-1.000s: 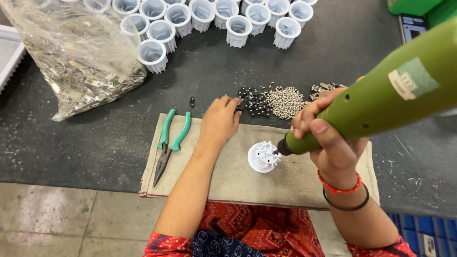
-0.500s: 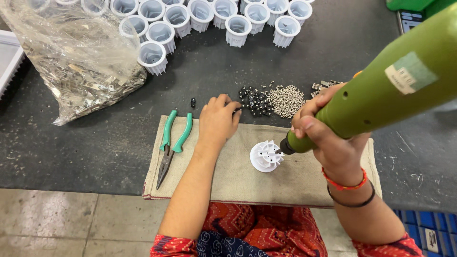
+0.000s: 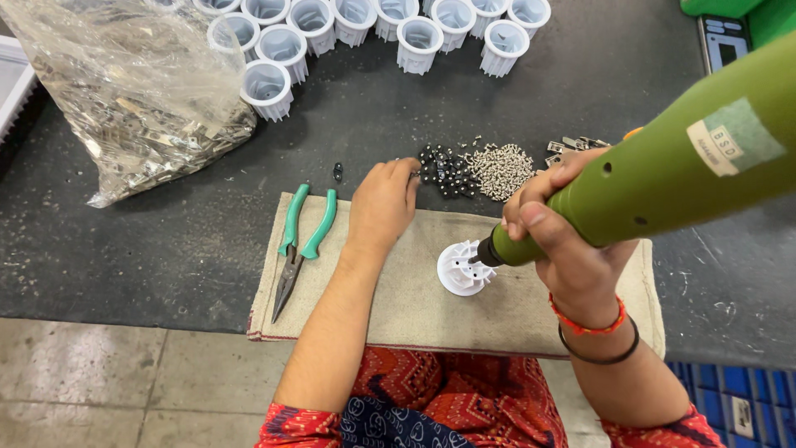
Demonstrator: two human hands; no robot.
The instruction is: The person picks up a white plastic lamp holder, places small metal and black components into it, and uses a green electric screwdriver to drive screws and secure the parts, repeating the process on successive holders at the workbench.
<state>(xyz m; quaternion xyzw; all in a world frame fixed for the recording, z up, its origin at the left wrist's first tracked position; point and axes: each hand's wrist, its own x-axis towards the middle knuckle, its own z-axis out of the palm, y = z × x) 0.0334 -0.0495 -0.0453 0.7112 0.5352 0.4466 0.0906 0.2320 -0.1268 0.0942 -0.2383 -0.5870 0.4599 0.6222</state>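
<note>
— Where does the camera sit?

— On the person's head, looking steeply down over both forearms at the dark worktable (image 3: 149, 249), close in.

— Which way does it face?

— Forward and down: the table's near edge crosses the lower part, the row of white ribbed cups (image 3: 356, 25) lies at the far top.

— How much shows?

— The beige cloth mat (image 3: 398, 290) fills the middle; the green tool (image 3: 663, 174) looms near the lens. The far right corner is probably cropped.

— A second view?

— Only this one.

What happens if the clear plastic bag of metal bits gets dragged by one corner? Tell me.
The bag would probably sag and stretch, since its film looks thin and crumpled. It likely feels heavy, being packed with metal bits. The load may shift inside.
</note>
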